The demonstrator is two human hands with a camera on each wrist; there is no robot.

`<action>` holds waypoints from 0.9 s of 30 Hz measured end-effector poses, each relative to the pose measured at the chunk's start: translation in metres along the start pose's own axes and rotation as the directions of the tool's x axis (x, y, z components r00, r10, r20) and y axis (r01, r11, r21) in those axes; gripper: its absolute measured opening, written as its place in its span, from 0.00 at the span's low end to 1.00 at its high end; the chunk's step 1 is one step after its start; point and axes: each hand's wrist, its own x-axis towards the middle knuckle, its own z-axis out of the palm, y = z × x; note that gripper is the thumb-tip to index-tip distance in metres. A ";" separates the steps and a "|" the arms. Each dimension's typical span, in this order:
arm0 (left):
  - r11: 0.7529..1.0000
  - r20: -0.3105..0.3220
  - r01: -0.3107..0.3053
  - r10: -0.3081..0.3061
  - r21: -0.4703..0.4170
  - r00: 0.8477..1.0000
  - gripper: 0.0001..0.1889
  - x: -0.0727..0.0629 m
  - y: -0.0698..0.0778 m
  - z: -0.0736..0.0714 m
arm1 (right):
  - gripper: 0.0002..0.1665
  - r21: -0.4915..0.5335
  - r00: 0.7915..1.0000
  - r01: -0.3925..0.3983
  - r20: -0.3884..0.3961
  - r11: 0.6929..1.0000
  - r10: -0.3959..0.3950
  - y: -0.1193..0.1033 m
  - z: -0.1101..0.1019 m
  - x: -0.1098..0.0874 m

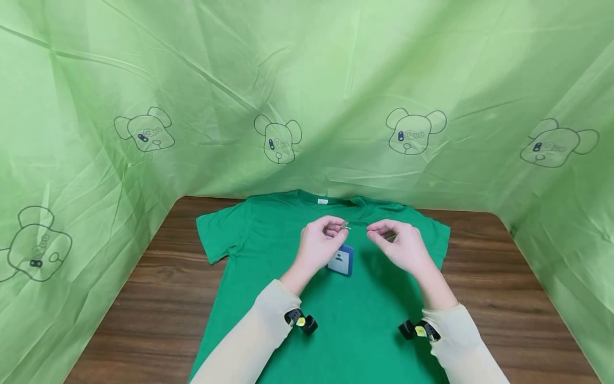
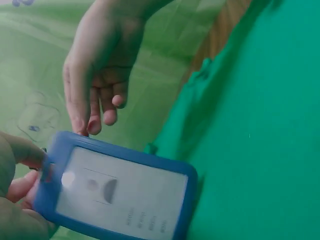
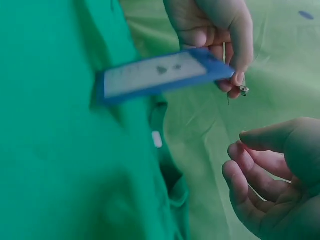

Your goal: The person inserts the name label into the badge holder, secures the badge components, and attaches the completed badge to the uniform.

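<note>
Over the green T-shirt, the left hand pinches a small metal pin clip between thumb and fingers. A thin needle points down from that clip in the right wrist view. From the same hand hangs a blue-framed badge holder with a white card inside, slot end at the fingers. To the right, a short gap away, is the right hand. Its fingers are loosely bent, the thumb tip close to the index fingertip, and nothing shows between them.
Under the hands the T-shirt lies spread on a brown wooden table, its collar with a white label at the far side. Light green cloth walls with bear-head drawings stand behind and on both sides. Each wrist wears a black camera strap.
</note>
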 end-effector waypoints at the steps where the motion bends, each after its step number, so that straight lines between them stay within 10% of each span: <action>1: 1.000 0.002 0.010 -0.010 0.003 1.000 0.08 0.004 -0.003 0.002 | 0.09 -0.015 1.000 -0.006 0.004 1.000 0.006 0.003 0.001 0.004; 13: 0.993 -0.012 0.062 -0.061 0.099 0.998 0.10 0.052 -0.040 0.025 | 0.11 -0.095 0.998 -0.066 0.007 0.993 0.067 0.038 0.018 0.051; 27: 0.980 -0.043 0.124 -0.119 0.157 0.992 0.09 0.070 -0.066 0.046 | 0.13 -0.056 0.956 -0.251 -0.173 0.966 0.238 0.069 0.052 0.060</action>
